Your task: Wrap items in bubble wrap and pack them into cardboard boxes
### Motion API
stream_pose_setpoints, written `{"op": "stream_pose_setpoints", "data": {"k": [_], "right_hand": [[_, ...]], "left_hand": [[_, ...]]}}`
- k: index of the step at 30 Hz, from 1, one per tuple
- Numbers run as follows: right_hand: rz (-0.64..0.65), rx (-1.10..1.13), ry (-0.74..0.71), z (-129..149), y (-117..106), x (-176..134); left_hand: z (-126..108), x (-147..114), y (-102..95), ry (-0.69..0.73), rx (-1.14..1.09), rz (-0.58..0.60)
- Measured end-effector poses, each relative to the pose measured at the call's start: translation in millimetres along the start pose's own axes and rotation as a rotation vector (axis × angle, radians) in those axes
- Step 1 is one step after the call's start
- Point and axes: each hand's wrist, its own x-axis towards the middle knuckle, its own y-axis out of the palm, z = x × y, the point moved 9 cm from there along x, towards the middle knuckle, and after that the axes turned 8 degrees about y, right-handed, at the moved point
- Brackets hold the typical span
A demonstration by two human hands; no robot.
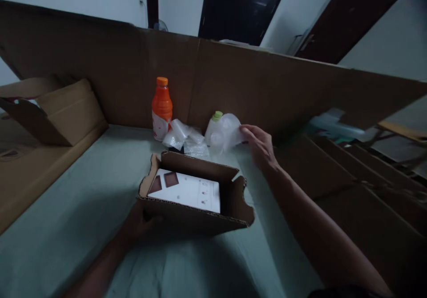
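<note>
An open brown cardboard box (196,218) stands in front of me with a white printed carton (190,192) inside, toward its left end. My left hand (142,222) grips the box at its lower left front corner; part of the fingers is hidden behind and in shadow. Beyond the box, my right hand (260,146) pinches the right edge of a thin, translucent white wrapping sheet (227,133). That sheet partly covers a white bottle with a green cap (211,129). Left of it lie several clear bubble-wrap bundles (187,138).
An orange bottle with a pale label (162,109) stands at the back. A tall cardboard wall (253,80) runs behind everything. At left sits another open cardboard box (66,111); stacked cardboard (320,169) is at right. Pale green cloth (90,169) covers the surface.
</note>
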Motion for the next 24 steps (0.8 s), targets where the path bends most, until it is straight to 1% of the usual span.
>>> {"op": "stream_pose_setpoints", "data": {"k": [2, 4, 6, 9, 13, 15, 16, 17, 18, 19, 20, 22, 23, 24], "right_hand": [[-0.009, 0.044, 0.133, -28, -30, -27], [-0.026, 0.013, 0.232, -55, -57, -52], [-0.087, -0.020, 0.295, -78, -83, -74], [-0.215, -0.052, 0.339, -102, -122, -96], [-0.369, -0.115, 0.342, -116, -170, -122], [-0.463, -0.215, 0.296, -113, -188, -139], [-0.498, -0.282, 0.255, -108, -191, -148], [-0.499, -0.344, 0.203, -103, -188, -156], [-0.449, -0.388, 0.150, -98, -177, -162], [-0.341, -0.395, 0.109, -96, -158, -165], [-0.196, -0.365, 0.084, -95, -132, -168], [0.096, -0.269, 0.064, -94, -74, -172], [0.204, -0.226, 0.057, -92, -46, -172], [0.267, -0.200, 0.046, -89, -22, -169]], "left_hand": [[1, 0, -5.7, -0.002, 0.022, -0.045], [3, -1, -10.4, -0.005, 0.055, -0.074], [6, -2, -12.4, -0.022, 0.075, -0.073], [9, -4, -17.8, -0.059, 0.120, -0.094], [11, -7, -27.9, -0.083, 0.188, -0.163], [13, -8, -31.5, -0.093, 0.208, -0.183], [15, -8, -33.4, -0.094, 0.216, -0.191], [18, -8, -35.8, -0.092, 0.221, -0.203], [21, -9, -38.9, -0.086, 0.222, -0.219], [24, -9, -42.0, -0.078, 0.219, -0.234], [29, -10, -44.9, -0.069, 0.214, -0.242], [38, -11, -49.3, -0.048, 0.198, -0.244], [42, -12, -49.9, -0.032, 0.192, -0.231], [44, -13, -49.3, -0.010, 0.192, -0.212]]}}
